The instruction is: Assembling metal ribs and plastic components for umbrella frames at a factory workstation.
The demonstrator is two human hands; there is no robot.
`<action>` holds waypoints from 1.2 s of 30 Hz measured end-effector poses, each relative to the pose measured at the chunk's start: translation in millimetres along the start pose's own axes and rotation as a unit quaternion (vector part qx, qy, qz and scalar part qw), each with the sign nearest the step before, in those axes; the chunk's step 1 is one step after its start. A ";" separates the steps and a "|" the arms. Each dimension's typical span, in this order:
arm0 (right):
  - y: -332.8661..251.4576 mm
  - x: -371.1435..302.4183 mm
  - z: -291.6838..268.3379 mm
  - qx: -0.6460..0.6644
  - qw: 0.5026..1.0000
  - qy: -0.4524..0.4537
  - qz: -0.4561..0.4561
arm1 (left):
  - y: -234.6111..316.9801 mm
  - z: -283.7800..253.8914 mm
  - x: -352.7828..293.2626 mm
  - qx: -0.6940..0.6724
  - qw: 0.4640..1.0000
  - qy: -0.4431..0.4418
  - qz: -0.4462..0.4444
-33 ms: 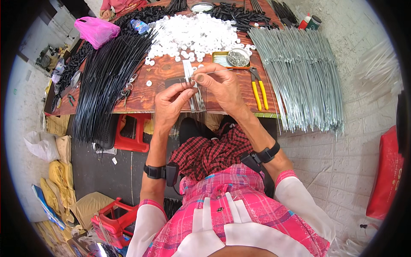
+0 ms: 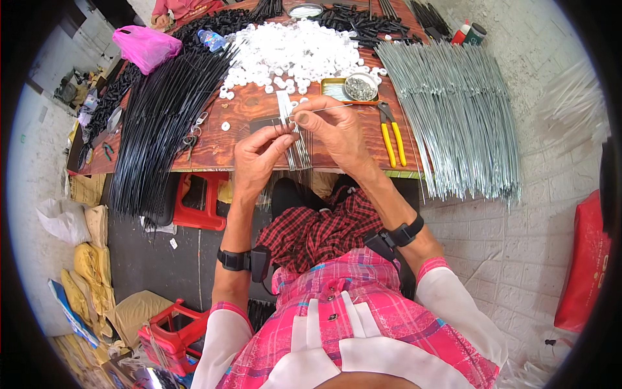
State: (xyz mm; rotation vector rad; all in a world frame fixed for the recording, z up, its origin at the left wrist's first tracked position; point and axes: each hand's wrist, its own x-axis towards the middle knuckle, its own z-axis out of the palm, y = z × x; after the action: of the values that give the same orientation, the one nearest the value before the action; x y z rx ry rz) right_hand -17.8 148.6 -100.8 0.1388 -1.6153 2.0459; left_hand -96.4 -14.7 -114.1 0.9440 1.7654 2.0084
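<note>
Above the table's near edge, my two hands meet with fingertips almost touching. My left hand [image 2: 260, 154] is closed in a pinch; whatever lies between its fingertips is too small to make out. Thumb and forefinger of my right hand [image 2: 334, 135] are closed on a thin metal wire [image 2: 342, 106], whose end sticks out to the right. Under and between the hands, a narrow bundle of pale metal rods [image 2: 283, 100] runs toward the table edge. Just beyond lies a heap of small white plastic rings [image 2: 298, 55]. Yellow-handled pliers [image 2: 392, 139] rest right of my right hand.
A large bundle of silver wires [image 2: 453, 123] overhangs the table [image 2: 243, 107] at right, black rods [image 2: 172, 123] at left. A tin tray [image 2: 334, 89] holds a round dish of small metal pieces [image 2: 361, 87]. Scissors [image 2: 190, 139], a pink bag [image 2: 148, 48] and red stools [image 2: 201, 207] are at left.
</note>
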 end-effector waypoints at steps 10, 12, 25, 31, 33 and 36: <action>0.8 -0.6 -1.3 -0.021 1.000 -0.019 -0.013 | 1.4 -0.5 3.8 0.072 0.996 -0.026 0.047; -4.6 -1.6 -0.2 -0.035 0.999 -0.021 -0.008 | 4.9 -0.3 4.3 0.086 0.995 -0.035 0.044; -3.1 5.1 4.2 -0.184 0.972 -0.118 -0.086 | -10.4 -10.9 -1.9 0.115 0.990 -0.083 -0.008; -2.8 5.4 2.5 -0.213 0.964 -0.133 -0.089 | -40.8 -4.6 -10.6 0.073 0.990 -0.117 -0.040; -1.3 5.7 1.5 -0.206 0.967 -0.132 -0.071 | -46.2 0.0 -8.8 0.071 0.992 -0.100 -0.016; -2.2 2.1 0.1 -0.143 0.983 -0.114 -0.005 | -47.0 -2.5 -6.7 0.080 0.992 -0.092 -0.002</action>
State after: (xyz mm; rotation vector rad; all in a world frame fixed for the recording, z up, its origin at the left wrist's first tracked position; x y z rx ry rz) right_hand -18.5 149.6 -98.0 0.2839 -2.0254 1.8180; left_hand -102.1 -11.5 -161.2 1.1337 1.8431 1.7339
